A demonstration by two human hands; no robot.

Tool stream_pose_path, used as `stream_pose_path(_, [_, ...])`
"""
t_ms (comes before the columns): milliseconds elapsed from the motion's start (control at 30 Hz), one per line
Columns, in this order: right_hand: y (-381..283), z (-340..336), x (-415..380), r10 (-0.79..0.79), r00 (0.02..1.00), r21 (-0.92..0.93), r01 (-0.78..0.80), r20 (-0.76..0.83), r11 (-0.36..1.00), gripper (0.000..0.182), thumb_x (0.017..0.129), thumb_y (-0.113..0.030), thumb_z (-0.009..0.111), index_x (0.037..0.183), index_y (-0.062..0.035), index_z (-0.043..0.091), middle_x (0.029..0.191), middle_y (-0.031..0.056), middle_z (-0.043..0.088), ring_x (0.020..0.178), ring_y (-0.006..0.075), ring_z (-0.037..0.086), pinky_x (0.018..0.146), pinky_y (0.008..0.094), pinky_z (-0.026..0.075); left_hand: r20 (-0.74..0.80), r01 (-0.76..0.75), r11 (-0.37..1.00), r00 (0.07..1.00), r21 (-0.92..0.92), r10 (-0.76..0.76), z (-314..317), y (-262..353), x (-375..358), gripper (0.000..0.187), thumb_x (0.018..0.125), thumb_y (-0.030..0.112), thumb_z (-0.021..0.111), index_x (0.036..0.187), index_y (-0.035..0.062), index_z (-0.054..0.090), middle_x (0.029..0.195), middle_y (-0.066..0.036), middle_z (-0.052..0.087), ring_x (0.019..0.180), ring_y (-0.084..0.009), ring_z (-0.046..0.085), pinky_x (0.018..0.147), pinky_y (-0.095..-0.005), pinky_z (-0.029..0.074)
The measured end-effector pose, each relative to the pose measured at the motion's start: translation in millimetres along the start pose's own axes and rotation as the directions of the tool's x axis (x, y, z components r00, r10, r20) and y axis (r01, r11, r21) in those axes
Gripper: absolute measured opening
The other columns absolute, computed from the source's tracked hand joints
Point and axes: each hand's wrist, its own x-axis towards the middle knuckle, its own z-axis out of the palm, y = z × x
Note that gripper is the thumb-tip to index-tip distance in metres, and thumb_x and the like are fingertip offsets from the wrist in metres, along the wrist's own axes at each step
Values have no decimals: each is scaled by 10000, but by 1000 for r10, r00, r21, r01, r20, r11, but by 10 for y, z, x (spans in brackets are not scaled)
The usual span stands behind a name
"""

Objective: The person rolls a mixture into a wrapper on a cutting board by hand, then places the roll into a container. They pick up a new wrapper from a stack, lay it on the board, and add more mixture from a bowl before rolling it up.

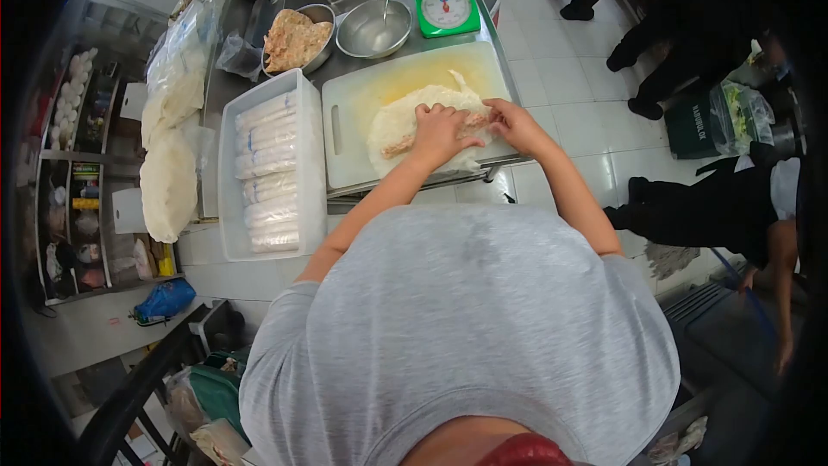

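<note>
A thin whitish wrapper sheet (385,128) lies on the white cutting board (349,160), with a log of pinkish meat filling (398,147) across it. My left hand (442,135) straddles the log, fingers bent over its far side and thumb on the near side. At the log's right end, my right hand (516,128) curls in, thumb and index finger around the filling. The fingertips of both hands are partly hidden. Left of the board, a clear plastic tub (315,181) holds several wrapped white rolls (269,185).
Behind the board stand a metal bowl of meat mixture (296,39), a metal bowl with a spoon (373,33) and a green scale (447,10). More wrapper sheets (169,181) hang at the left counter edge. People in dark clothes (699,198) are at the right.
</note>
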Motion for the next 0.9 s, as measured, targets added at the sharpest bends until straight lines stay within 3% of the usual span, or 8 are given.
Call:
stream_pose_path(67, [3,-50,-26,87,992,-46,-92,-95,995,65,796,-41,603,855,-20,623,869,154,615,790,347,597,705,384,482,39,48,997,998,-56,-46,-27,33,15,295,777,442,667,857,164,725,854,14,637,848,-194,534,824,-430,294])
stream_pose_path(167, [25,71,-21,-62,993,-196,40,-105,980,46,802,-23,583,834,-6,610,811,161,609,770,351,602,709,390,484,-21,11,999,1000,-40,-12,68,57,25,347,770,487,659,895,172,731,876,11,650,837,-193,532,825,-428,289])
stream_pose_path(267, [2,82,-13,-23,996,-232,3,-83,973,82,801,-19,577,863,-9,631,811,160,609,767,355,600,717,390,486,53,15,1000,998,-17,-14,2,58,25,444,735,498,702,1034,170,700,917,27,652,900,-184,538,837,-402,289])
stream_pose_path(367, [101,-2,-11,-16,986,-176,-13,-163,984,154,778,-44,632,929,-25,661,840,148,604,767,344,592,716,389,486,127,79,988,990,-135,-61,-174,20,-16,624,699,520,727,1195,159,616,958,8,654,942,-207,546,873,-396,291])
stream_pose_path(400, [16,-40,-7,-23,995,-175,6,-96,985,184,766,-53,652,947,-29,666,853,141,600,781,337,589,723,385,486,114,79,974,992,-211,-56,-249,-51,-55,851,655,597,712,1323,117,494,1001,-35,653,1023,-220,548,912,-405,296])
stream_pose_path(467, [-249,-101,18,-37,999,-168,42,33,985,247,740,-71,692,984,-35,676,880,127,592,808,322,583,736,377,487,86,108,974,992,-197,-92,-428,-200,-175,784,659,579,719,1273,125,542,1022,-40,641,1019,-221,547,909,-398,298])
stream_pose_path(567, [-208,58,95,-310,946,-276,325,97,905,259,719,-77,718,972,-32,680,901,112,577,840,302,572,752,370,484,65,147,983,988,-110,-140,-598,-512,-496,647,673,525,738,1171,132,612,1039,-39,621,1022,-224,540,910,-390,295])
stream_pose_path(900, [-148,294,250,-258,930,-234,321,264,918,309,699,-135,753,980,-31,678,831,108,575,835,291,558,733,371,474,1,255,958,966,-129,-257,-569,-874,-1077,304,761,355,706,964,130,683,946,-14,602,960,-202,533,863,-387,303])
